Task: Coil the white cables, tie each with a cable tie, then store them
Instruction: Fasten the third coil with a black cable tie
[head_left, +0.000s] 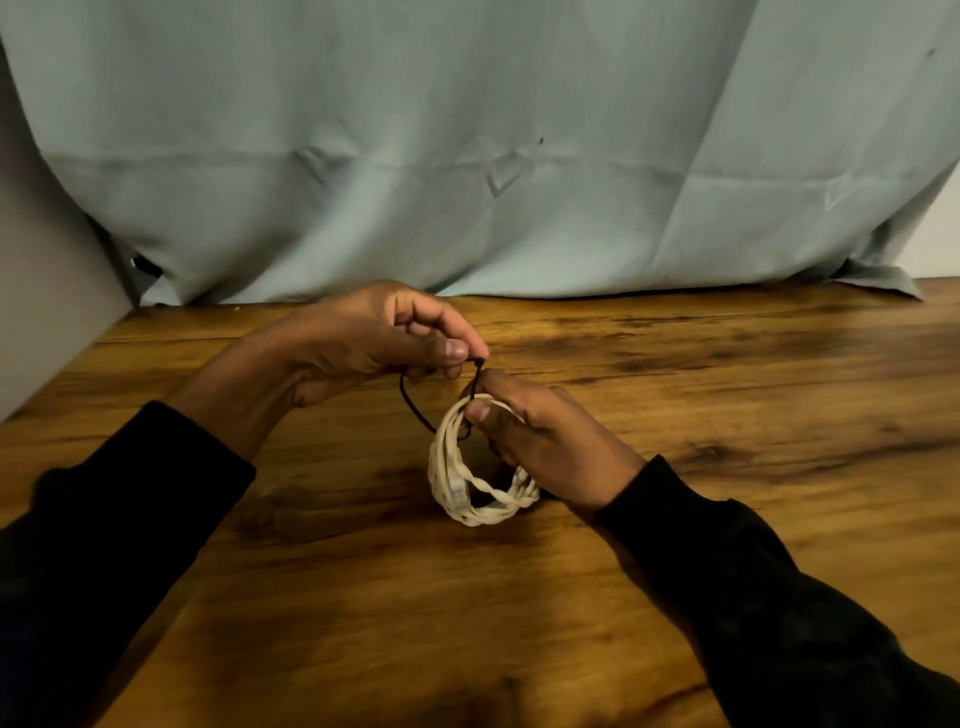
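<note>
Head camera view shows a coiled white cable (480, 470) standing on its edge in the middle of the wooden table (727, 415), its lower part resting on the wood. One clear plug (460, 492) of the cable is visible at the lower left side of the coil. A thin black cable tie (415, 405) passes around the top of the coil, and its loose part curves to the left and upward. The right hand (540, 441) grips the top right part of the coil, with the thumb pressing on the strands beside the tie. The left hand (374, 338) is just above the coil and pinches the upper end of the tie between thumb and forefinger; the other fingers are curled. Both arms wear black sleeves (130, 519). Behind the table hangs a pale grey-green cloth (467, 156), whose lower edge touches the far side of the table.
</note>
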